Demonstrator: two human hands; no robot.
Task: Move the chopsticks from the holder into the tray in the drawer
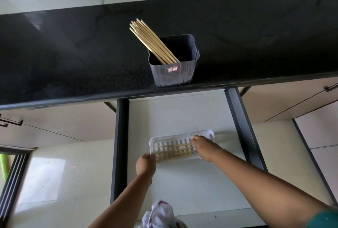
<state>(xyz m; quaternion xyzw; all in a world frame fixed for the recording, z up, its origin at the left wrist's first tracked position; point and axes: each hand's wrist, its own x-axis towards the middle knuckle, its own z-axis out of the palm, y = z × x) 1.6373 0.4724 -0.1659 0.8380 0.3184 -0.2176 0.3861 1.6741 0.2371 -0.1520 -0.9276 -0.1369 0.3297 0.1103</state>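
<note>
A grey square holder (173,74) stands near the front edge of the black counter, and several wooden chopsticks (150,39) lean out of it to the back left. Below it the drawer (182,114) is pulled out. A white slotted tray (164,139) lies inside, with a few chopsticks (175,150) laid flat in it. My left hand (145,165) grips the tray's front left corner. My right hand (204,147) reaches into the tray's right end, fingers curled over the chopsticks there; whether it grips them is hidden.
The black counter (73,54) runs across the view under a white marble wall. Dark drawer rails (120,145) flank the white drawer floor. Cabinet fronts with dark handles (331,88) sit on both sides. White cloth (161,215) hangs at the bottom edge.
</note>
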